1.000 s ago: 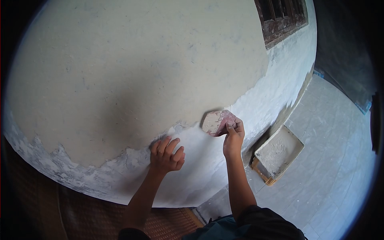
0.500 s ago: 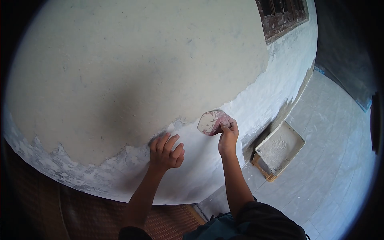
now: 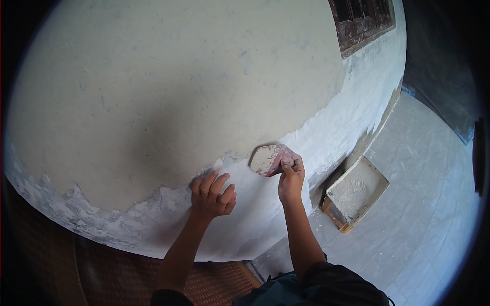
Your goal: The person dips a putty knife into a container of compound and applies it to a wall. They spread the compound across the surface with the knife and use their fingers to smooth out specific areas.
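Across the view stretches a wall, its upper part coated beige-grey and its lower part white with a ragged border. My left hand rests on the wall at that border, fingers spread, holding nothing. To its right, my right hand grips a flat reddish scraper smeared with pale paste. The scraper lies close to the wall, near the edge of the beige coat; whether its far edge touches cannot be made out.
A rectangular tray of pale paste sits on the grey tiled floor at the right, against the wall's foot. A brown window frame is at the top right. A reddish-brown woven mat lies below the wall.
The scraper in my right hand has shifted slightly down and to the left, and its angle has changed a little. My left hand stays in nearly the same place.
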`<state>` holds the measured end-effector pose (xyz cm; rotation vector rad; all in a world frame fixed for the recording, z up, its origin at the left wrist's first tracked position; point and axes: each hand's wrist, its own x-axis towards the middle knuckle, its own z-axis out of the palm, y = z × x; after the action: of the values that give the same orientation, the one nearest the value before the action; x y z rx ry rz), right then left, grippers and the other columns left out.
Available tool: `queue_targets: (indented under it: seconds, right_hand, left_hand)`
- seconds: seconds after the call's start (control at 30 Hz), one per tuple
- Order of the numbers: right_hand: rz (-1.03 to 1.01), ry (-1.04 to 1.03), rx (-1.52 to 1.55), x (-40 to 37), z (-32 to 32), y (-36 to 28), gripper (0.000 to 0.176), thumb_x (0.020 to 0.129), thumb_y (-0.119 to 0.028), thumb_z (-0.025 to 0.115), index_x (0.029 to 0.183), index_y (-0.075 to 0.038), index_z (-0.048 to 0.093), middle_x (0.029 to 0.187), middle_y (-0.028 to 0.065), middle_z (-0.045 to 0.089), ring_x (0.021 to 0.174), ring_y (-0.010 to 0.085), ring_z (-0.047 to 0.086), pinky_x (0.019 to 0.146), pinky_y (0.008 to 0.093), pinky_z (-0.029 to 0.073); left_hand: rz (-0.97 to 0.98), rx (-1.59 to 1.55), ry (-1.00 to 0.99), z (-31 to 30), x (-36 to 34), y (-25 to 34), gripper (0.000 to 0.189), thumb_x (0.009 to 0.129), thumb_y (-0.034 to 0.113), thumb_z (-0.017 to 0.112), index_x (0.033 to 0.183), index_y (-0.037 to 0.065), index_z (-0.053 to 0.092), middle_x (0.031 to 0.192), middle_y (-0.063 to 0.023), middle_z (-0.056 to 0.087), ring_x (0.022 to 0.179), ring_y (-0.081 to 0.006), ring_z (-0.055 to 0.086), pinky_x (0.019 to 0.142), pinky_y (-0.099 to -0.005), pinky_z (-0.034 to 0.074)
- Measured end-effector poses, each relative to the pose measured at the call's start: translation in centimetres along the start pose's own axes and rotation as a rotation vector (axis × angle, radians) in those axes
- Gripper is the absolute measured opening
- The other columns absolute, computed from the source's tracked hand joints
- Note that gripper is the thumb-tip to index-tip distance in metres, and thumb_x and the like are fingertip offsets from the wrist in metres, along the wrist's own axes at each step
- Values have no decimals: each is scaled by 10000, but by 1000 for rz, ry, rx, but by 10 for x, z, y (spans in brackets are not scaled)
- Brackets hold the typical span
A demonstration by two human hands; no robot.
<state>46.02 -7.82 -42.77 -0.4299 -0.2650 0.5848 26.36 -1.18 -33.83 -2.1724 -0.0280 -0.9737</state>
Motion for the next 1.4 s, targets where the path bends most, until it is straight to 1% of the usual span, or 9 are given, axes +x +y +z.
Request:
queue_targets:
  seconds: [0.17,0.3,0.57,0.77,0.83,0.97,1.1,1.27,1.4]
  right_hand:
    - [44,121,-42,9,-19,0,233,894,40,490,1124,19,523,1022,113,633,919,165,617,871,296,460]
    - [2,-42,-145,5,-4,-4,231,898,48,482,1123,16,520,1004,108,634,924,156,613,867,292,459]
    - [-30,-40,-159,9,-4,-7,218,897,59,499,1110,23,522,1000,97,638,916,140,605,847,275,458]
    - [-71,101,-71,24,-15,-18,218,900,56,495,1114,25,524,1003,96,635,892,132,602,802,257,465]
    - [-51,-105,-191,19,-1,-18,204,911,36,485,1111,24,525,1002,98,634,880,130,602,790,258,467]
    - [-86,80,-79,31,-13,-29,211,903,53,494,1111,25,516,973,88,645,822,113,601,785,252,457]
    - [-12,-140,-47,8,16,-20,200,919,43,489,1117,24,513,1004,89,639,904,126,594,792,275,461]
    - [65,-153,14,-17,37,-9,215,916,53,483,1126,19,509,1019,83,628,895,112,579,798,266,452]
    - [78,10,-78,-20,26,8,196,908,53,483,1099,19,507,995,93,634,871,118,586,838,262,441]
  left_hand:
    - [-3,11,20,2,1,-2,217,864,271,498,1059,183,466,1141,-57,553,1130,-259,474,929,-437,325]
    - [-7,-2,14,-1,1,0,214,863,270,498,1057,185,467,1139,-57,553,1126,-261,475,925,-435,325]
    - [-4,-2,16,-1,3,-2,215,865,266,497,1055,170,468,1151,-64,547,1126,-265,470,925,-438,323]
    - [-11,-1,18,1,2,-1,221,864,266,499,1061,171,469,1154,-65,546,1124,-269,472,927,-441,324]
    - [-10,-14,10,1,4,0,221,864,266,500,1061,172,470,1155,-65,546,1124,-270,473,927,-442,324]
    - [-12,3,20,1,1,-1,220,863,268,503,1061,177,471,1156,-64,547,1131,-271,473,930,-447,324]
    - [-44,19,18,-1,-1,2,200,879,276,484,1070,219,485,1172,-13,566,1141,-213,499,935,-422,347]
    - [-61,-16,42,0,0,0,200,883,276,481,1075,221,480,1173,-15,557,1141,-216,495,931,-420,349]
    - [-28,-36,42,-1,-2,-2,220,862,269,492,1062,188,447,1151,-61,543,1140,-264,465,935,-448,316]
